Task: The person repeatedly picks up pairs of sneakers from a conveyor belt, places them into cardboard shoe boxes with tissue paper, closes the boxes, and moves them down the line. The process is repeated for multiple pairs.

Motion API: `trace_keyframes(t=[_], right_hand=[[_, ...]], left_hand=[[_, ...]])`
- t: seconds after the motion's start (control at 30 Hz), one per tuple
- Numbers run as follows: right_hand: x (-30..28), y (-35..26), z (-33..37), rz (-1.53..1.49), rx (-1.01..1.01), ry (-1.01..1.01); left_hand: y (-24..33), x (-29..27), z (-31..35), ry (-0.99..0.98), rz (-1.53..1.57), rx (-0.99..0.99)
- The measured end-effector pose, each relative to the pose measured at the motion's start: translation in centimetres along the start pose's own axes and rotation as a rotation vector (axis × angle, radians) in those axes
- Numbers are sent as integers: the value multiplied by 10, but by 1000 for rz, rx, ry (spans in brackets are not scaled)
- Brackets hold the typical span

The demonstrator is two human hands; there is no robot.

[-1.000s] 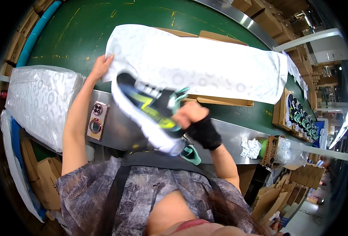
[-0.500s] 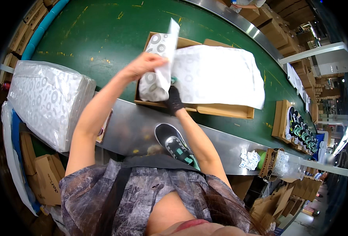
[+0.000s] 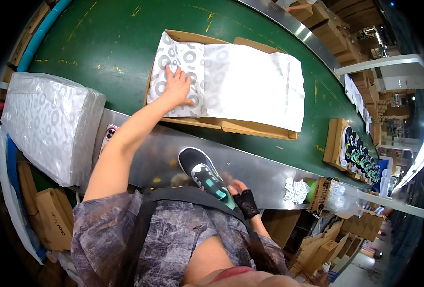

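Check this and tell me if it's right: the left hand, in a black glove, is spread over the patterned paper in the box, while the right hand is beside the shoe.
Not quite: the head view shows the left hand bare; the black glove is on the right hand. The left is spread over the patterned paper in the box, the right beside the shoe.

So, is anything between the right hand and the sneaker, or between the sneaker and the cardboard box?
Nothing visible separates the right hand from the sneaker: the hand is at its side. Toward the cardboard box, no obstacle shows over the metal ledge, but paper covers most of the box, with the left hand on it.
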State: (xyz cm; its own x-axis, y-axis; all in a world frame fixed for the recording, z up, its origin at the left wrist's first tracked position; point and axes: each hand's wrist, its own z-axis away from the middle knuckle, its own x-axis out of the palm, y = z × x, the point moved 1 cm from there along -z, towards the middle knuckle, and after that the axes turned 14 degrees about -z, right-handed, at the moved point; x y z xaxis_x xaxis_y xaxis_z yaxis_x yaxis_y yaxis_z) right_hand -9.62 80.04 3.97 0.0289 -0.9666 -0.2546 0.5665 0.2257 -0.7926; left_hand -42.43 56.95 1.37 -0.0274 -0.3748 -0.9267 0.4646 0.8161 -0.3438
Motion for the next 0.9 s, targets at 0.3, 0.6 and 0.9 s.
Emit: trace_keyframes(t=[0.3, 0.6, 0.9], right_hand=[[18, 114, -57, -481, 104, -508], [6, -58, -50, -918, 71, -458], [18, -62, -130, -1211, 34, 23]], left_hand=[[51, -33, 158, 287, 671, 839], [4, -58, 135, -107, 1642, 183], [4, 19, -30, -219, 2056, -523]])
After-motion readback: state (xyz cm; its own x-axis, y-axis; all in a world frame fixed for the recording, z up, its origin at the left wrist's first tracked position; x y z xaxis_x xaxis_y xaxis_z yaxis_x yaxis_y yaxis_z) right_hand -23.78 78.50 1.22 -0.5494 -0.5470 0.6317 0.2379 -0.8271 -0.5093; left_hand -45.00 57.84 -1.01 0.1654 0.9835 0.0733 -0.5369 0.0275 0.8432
